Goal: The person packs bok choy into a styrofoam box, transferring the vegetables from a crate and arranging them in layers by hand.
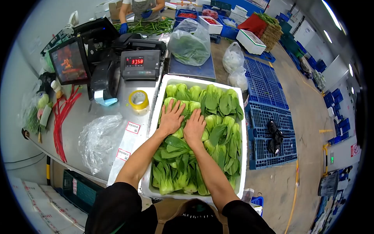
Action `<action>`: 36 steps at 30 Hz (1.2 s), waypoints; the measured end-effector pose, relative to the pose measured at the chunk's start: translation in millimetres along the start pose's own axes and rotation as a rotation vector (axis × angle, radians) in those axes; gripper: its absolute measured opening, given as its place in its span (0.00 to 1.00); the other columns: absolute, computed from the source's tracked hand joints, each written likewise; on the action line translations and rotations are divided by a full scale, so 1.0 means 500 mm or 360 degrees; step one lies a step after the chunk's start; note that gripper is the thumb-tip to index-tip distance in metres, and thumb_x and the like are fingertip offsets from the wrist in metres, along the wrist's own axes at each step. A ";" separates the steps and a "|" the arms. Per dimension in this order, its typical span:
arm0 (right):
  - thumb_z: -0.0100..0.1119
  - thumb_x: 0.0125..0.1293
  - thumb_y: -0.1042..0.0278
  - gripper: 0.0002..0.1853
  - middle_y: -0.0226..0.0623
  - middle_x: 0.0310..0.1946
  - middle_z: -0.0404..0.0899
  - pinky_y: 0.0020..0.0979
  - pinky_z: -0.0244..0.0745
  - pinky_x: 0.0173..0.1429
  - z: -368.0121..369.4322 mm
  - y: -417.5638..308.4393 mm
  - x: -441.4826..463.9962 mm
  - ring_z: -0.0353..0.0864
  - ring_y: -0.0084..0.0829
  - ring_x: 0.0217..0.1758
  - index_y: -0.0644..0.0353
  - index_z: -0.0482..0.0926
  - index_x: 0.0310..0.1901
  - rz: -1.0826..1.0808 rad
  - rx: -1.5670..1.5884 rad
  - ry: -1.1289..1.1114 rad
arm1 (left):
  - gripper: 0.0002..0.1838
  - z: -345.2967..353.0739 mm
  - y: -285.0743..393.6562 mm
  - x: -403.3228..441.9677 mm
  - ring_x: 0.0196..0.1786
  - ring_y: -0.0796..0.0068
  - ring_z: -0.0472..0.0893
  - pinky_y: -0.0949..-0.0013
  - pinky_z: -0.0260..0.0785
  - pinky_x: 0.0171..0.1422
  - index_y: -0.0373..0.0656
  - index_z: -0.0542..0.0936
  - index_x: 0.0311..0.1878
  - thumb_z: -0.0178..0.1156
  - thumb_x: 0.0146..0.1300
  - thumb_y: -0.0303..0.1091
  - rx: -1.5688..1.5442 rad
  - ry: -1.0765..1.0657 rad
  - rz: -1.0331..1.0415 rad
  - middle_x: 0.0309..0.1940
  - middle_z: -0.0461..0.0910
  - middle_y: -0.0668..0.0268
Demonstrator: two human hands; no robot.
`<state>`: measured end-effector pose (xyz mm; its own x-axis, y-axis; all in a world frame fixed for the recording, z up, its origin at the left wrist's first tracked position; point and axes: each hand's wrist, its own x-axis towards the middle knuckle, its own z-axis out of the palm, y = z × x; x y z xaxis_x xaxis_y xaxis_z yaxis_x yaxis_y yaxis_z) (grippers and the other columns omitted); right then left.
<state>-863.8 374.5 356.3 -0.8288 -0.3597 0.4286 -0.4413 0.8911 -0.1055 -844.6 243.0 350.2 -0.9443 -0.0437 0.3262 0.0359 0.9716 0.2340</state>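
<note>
A white foam box (243, 156) in front of me is packed with rows of green bok choy (181, 152), pale stem ends and leaves showing. My left hand (171, 117) lies on the bok choy left of the middle, fingers stretched and apart. Just beside it, my right hand (194, 126) rests on the stems with its fingers extended. Both hands press on the vegetables from above, palms down, and neither grips anything. The bunches directly beneath my palms are hidden.
On the metal table are a scale display (140, 64) with red digits, a screen (69, 60), a tape roll (138, 100), red ties (66, 117), and crumpled plastic (99, 140). Beyond the box, a bagged vegetable (190, 43) sits on a blue platform. A person (144, 9) works behind; blue pallets (269, 117) lie right.
</note>
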 end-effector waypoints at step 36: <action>0.61 0.62 0.68 0.30 0.54 0.45 0.74 0.45 0.65 0.57 -0.058 0.310 -0.060 0.72 0.52 0.50 0.72 0.64 0.64 0.0464 0.0665 0.0090 | 0.22 0.101 0.209 0.208 0.71 0.62 0.64 0.37 0.47 0.71 0.46 0.69 0.65 0.47 0.68 0.37 -0.0263 -0.0362 0.0588 0.65 0.68 0.65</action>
<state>-897.4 531.4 353.0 -0.9232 -0.0867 0.3743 -0.3037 0.7613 -0.5729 -955.6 351.6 362.5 -0.9054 0.3688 0.2102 0.4179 0.8613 0.2889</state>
